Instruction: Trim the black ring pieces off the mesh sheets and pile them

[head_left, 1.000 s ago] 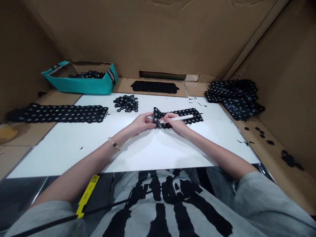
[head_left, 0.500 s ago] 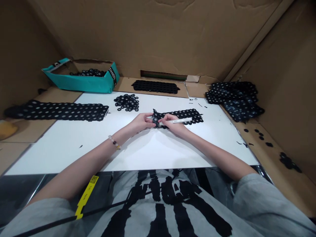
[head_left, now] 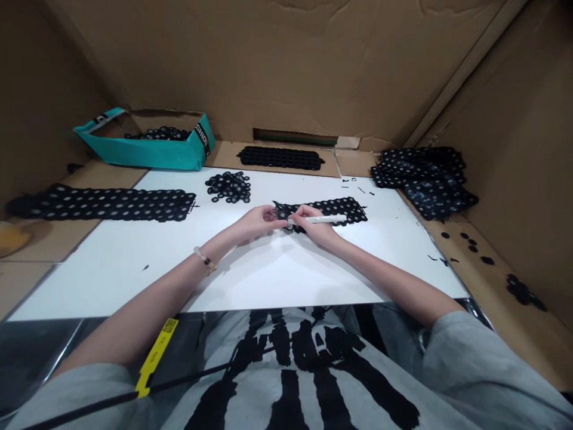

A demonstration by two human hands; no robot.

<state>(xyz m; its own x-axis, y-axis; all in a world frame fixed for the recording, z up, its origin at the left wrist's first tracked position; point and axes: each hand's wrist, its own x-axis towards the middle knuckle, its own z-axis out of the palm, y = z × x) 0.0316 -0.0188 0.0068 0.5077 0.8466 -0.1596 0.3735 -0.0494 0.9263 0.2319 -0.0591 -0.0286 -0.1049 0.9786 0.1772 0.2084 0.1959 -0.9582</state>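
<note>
Work at a white desk point(head_left: 259, 280), seen from the wearer's head. At far left lies a long dotted strip point(head_left: 134, 204); right of it, a pile of small black rings point(head_left: 228, 186) sits just beyond the left hand point(head_left: 257, 222). The short dotted strip point(head_left: 356, 209) lies on the desk before the wearer, its left end raised and bunched between the hands. For sound work at this end, the left fingers should brace the material close to the tip of the white pen-like tool point(head_left: 329, 219) without crossing its path; the tool is best guided by small finger movements, with light pressure, so that neighbouring dots are not pulled or torn. The exact contact at the tip is too small to tell.

Pose: the left forearm slants inward, thumb and fingers pinched on the strip's left end. The right hand point(head_left: 316, 224) grips the tool in a writing hold, its shaft pointing rightward, its forearm slanting in from the lower right. The hands are near each other. A heap of dotted sheets point(head_left: 421, 173) lies beyond, at right.
</note>
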